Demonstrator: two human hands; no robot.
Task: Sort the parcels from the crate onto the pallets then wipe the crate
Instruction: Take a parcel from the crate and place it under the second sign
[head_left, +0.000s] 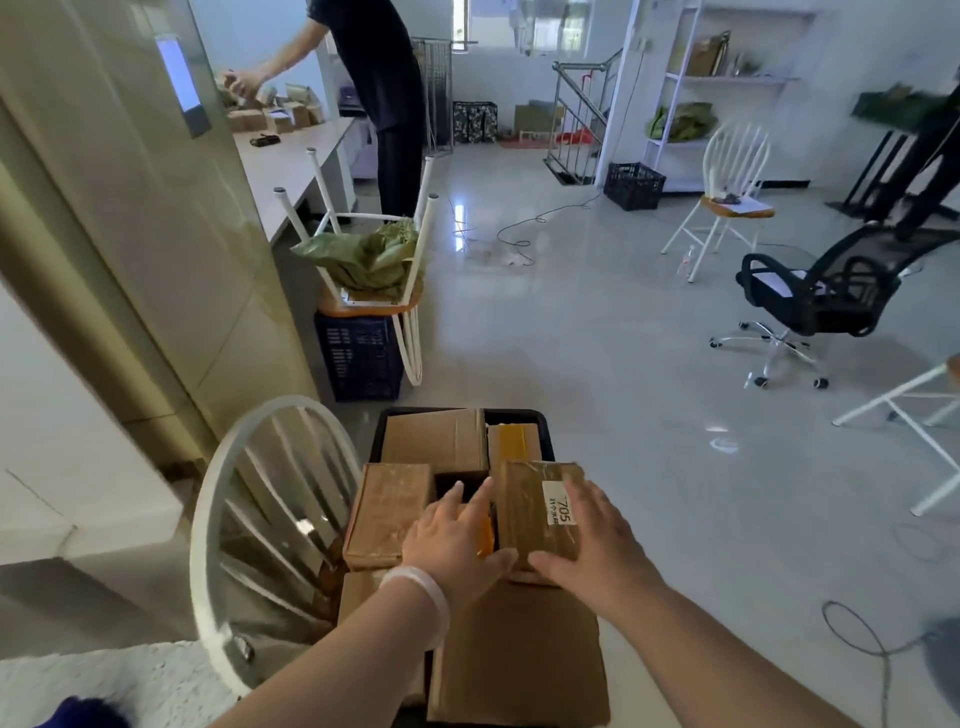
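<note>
A black crate (543, 431) stands on the floor in front of me, filled with several brown cardboard parcels. One taped parcel (527, 506) carries a white label reading 705. My left hand (457, 540) presses against its left side, fingers spread, with a pale band on the wrist. My right hand (597, 540) lies on its right side and top, thumb at the near edge. Both hands clasp this parcel between them. A larger parcel (519, 660) lies nearest me, and another parcel (389, 514) sits left of my hands.
A white round-backed chair (249, 499) stands close on the left of the crate. Beyond it, an upturned chair with a green bag rests on a blue crate (358, 358). A person stands at a long table (291, 161). A black office chair (810, 296) is at right.
</note>
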